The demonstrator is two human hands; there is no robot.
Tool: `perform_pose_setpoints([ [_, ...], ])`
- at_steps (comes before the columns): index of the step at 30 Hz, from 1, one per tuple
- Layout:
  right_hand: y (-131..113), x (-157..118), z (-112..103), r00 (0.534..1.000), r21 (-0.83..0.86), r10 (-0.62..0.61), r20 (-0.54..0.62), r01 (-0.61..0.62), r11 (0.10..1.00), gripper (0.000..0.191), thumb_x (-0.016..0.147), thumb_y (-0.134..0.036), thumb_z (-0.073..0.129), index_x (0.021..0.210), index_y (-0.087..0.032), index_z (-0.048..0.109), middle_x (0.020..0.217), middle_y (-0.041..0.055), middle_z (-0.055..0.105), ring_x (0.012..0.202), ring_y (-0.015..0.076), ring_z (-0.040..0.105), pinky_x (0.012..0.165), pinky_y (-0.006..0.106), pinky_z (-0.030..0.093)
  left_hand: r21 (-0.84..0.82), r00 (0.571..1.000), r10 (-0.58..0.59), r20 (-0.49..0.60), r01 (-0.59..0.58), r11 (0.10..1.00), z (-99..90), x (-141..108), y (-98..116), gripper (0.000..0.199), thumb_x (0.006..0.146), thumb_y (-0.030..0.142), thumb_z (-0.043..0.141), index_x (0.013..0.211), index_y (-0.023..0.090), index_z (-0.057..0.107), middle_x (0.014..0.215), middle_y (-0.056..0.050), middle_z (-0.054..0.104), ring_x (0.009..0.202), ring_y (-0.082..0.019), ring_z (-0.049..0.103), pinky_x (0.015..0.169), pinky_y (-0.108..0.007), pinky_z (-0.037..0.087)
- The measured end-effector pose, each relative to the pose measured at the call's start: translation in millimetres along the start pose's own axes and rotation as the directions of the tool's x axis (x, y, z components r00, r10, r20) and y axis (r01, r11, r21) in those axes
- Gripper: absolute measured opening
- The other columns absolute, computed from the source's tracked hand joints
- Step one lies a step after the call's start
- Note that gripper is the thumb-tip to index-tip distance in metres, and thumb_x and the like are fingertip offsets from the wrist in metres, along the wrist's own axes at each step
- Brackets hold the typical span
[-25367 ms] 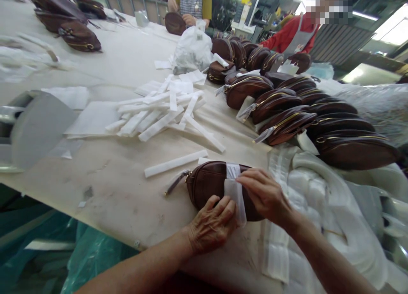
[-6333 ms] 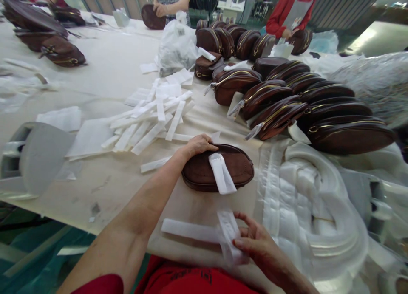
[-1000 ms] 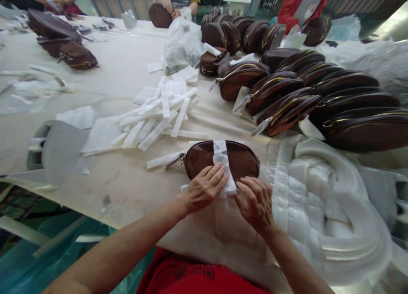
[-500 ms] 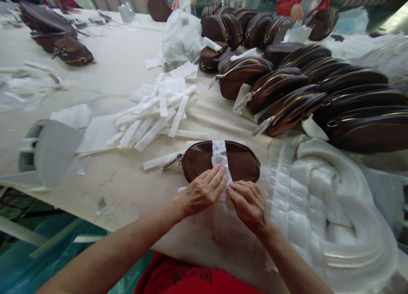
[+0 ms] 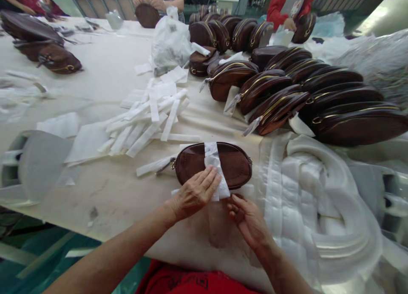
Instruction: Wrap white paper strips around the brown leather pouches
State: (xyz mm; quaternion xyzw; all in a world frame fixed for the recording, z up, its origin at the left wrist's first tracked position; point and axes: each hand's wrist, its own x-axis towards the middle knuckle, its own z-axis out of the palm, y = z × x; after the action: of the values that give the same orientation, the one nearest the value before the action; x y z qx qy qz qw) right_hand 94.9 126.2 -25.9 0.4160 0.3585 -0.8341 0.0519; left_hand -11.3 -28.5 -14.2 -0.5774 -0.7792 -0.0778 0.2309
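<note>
A brown oval zip bag (image 5: 236,164) lies on the table before me, with a white wrapping strip (image 5: 211,151) across its middle. My left hand (image 5: 196,191) rests flat on the strip and the bag's lower front, fingers stretched out. Just below the bag's lower right edge is my right hand (image 5: 247,217), its palm turned inward and fingers partly curled near the strip's loose end. Its thumb and fingers are apart, and I see nothing held in them. At the bag's left end, the zip pull (image 5: 164,165) lies on a white strip.
Many white strips (image 5: 143,124) are piled beyond the bag. Rows of brown bags (image 5: 277,103) stand at the right. A roll of clear wrap (image 5: 338,209) lies near my right arm, a tape dispenser (image 5: 35,166) at the left. Co-workers (image 5: 288,13) handle bags across the table.
My right hand has drawn down off the strip and turned its palm inward. The left hand stays pressed on the bag. The whole view has shifted slightly.
</note>
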Motion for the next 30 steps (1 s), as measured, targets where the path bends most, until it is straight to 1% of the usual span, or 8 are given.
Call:
perform_pose_setpoints([
  [4, 2, 6, 18, 0.997, 0.141, 0.018, -0.074, -0.008, 0.99, 0.038, 0.041, -0.023, 0.085, 0.066, -0.015, 0.058, 0.061, -0.0017, 0.065, 0.05, 0.0092, 0.058, 0.04, 0.016, 0.042, -0.025, 0.999, -0.019, 0.032, 0.02, 0.999, -3.7, 2, 0, 0.033, 0.092, 0.008, 0.034, 0.12, 0.001, 0.05, 0.123, -0.023, 0.057, 0.125, -0.031, 0.047, 0.096, -0.04, 0.051],
  [9, 16, 10, 23, 0.984, 0.131, -0.135, -0.116, 0.15, 0.98, 0.027, 0.047, -0.021, 0.079, 0.061, -0.018, 0.056, 0.058, -0.0036, 0.065, 0.055, 0.0116, 0.061, 0.052, 0.021, 0.05, -0.039, 0.993, -0.054, 0.101, 0.058, 0.998, -9.4, 4, 6, 0.037, 0.09, 0.007, 0.031, 0.123, -0.002, 0.047, 0.126, -0.026, 0.053, 0.128, -0.032, 0.044, 0.098, -0.042, 0.048],
  [15, 18, 17, 28, 0.974, 0.122, -0.186, -0.132, 0.203, 0.972, 0.028, 0.045, -0.024, 0.078, 0.058, -0.019, 0.054, 0.055, -0.006, 0.063, 0.053, 0.0101, 0.058, 0.05, 0.02, 0.048, 0.024, 0.997, -0.063, 0.051, 0.062, 0.998, -2.2, -2, 10, 0.035, 0.093, 0.009, 0.033, 0.124, -0.001, 0.047, 0.127, -0.025, 0.053, 0.131, -0.031, 0.04, 0.1, -0.042, 0.046],
  [22, 7, -2, 3, 0.986, -0.166, -0.163, 0.021, 0.164, 0.972, 0.03, 0.056, -0.036, 0.08, 0.068, -0.014, 0.064, 0.063, 0.0034, 0.067, 0.052, 0.0142, 0.06, 0.047, 0.024, 0.048, 0.013, 0.997, -0.071, -0.005, 0.071, 0.997, 8.4, -9, 13, 0.034, 0.094, 0.01, 0.032, 0.121, 0.0, 0.05, 0.126, -0.023, 0.054, 0.127, -0.035, 0.044, 0.098, -0.043, 0.048],
  [24, 0, -10, -4, 0.913, -0.366, -0.401, 0.072, 0.399, 0.841, 0.026, 0.069, -0.039, 0.073, 0.076, -0.015, 0.067, 0.065, 0.0028, 0.065, 0.054, 0.0132, 0.059, 0.051, 0.024, 0.049, 0.009, 0.997, -0.071, -0.012, 0.071, 0.997, 9.0, -9, 15, 0.034, 0.094, 0.01, 0.033, 0.121, 0.0, 0.051, 0.126, -0.023, 0.055, 0.126, -0.035, 0.044, 0.098, -0.043, 0.048],
  [26, -7, -12, -3, 0.718, -0.521, -0.661, 0.22, 0.659, 0.542, 0.018, 0.076, -0.035, 0.068, 0.082, -0.018, 0.068, 0.074, 0.0022, 0.064, 0.064, 0.0126, 0.06, 0.06, 0.025, 0.05, 0.005, 0.997, -0.071, -0.016, 0.071, 0.997, 9.5, -9, 17, 0.033, 0.094, 0.01, 0.034, 0.121, 0.0, 0.05, 0.126, -0.023, 0.055, 0.127, -0.035, 0.043, 0.098, -0.044, 0.048],
  [28, -13, -7, 3, 0.543, -0.563, -0.737, 0.402, 0.781, 0.269, 0.01, 0.078, -0.028, 0.067, 0.084, -0.02, 0.068, 0.082, 0.0029, 0.063, 0.069, 0.0123, 0.059, 0.062, 0.024, 0.05, -0.005, 0.997, -0.076, -0.009, 0.076, 0.997, 10.4, -11, 17, 0.033, 0.094, 0.01, 0.035, 0.123, 0.0, 0.049, 0.128, -0.024, 0.053, 0.13, -0.035, 0.038, 0.099, -0.044, 0.048],
  [30, -17, 3, 9, 0.45, -0.559, -0.724, 0.522, 0.822, 0.108, 0.006, 0.079, -0.024, 0.066, 0.083, -0.02, 0.069, 0.083, 0.0032, 0.061, 0.066, 0.0115, 0.058, 0.058, 0.022, 0.05, -0.019, 0.997, -0.076, 0.005, 0.076, 0.997, 11.7, -12, 16, 0.034, 0.094, 0.012, 0.037, 0.124, 0.0, 0.047, 0.129, -0.026, 0.051, 0.133, -0.035, 0.033, 0.1, -0.045, 0.047],
])
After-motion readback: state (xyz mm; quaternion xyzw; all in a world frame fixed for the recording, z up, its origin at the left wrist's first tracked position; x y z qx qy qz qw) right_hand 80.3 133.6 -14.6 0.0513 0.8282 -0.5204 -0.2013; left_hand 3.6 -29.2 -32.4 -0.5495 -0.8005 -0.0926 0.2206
